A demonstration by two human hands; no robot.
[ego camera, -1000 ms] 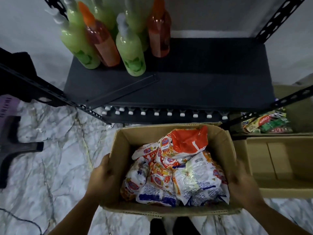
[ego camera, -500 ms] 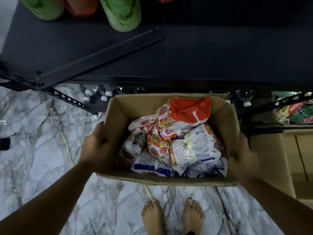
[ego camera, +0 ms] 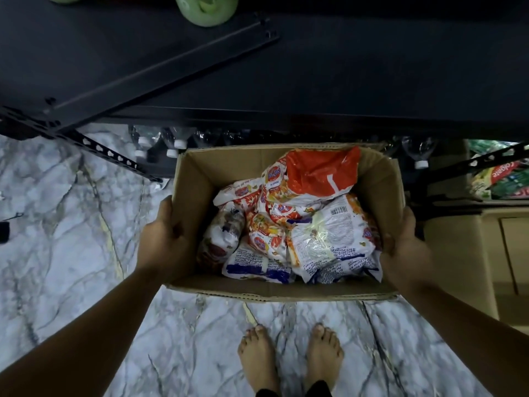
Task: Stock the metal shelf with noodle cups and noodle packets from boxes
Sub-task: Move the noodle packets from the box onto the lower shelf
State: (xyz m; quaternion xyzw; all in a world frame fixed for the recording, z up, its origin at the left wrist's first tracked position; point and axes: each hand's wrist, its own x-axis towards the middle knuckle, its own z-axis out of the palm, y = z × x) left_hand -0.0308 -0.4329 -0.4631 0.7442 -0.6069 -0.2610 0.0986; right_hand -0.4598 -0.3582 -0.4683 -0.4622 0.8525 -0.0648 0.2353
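A cardboard box [ego camera: 274, 293] is held by its two side walls. Its left wall is gripped by the left hand [ego camera: 163, 242], the fingers curled round the wall and largely hidden by it. Its right wall is gripped in the same way by the right hand [ego camera: 406, 247], whose fingers are also mostly covered by the cardboard. Whether the box is lifted or rests on the marble floor [ego camera: 71, 253] cannot be told.

Inside the box, noodle packets [ego camera: 300, 224] are heaped loosely, with an orange-red one uppermost at the far side and white-and-blue ones at the near side.

Just beyond the box the metal shelf [ego camera: 343, 67] is seen. Its dark board carries a green bottle [ego camera: 206, 7] and a loose black bar [ego camera: 171, 67] laid aslant, both to the far left of the box. Clear plastic bottles [ego camera: 174, 144] are kept under that board, just behind the box's far wall. To the right of the box a second carton [ego camera: 463, 253] is placed, with toothpaste packs [ego camera: 506, 179] beyond it. Near the box's front edge two bare feet [ego camera: 259, 356] are planted on the floor.
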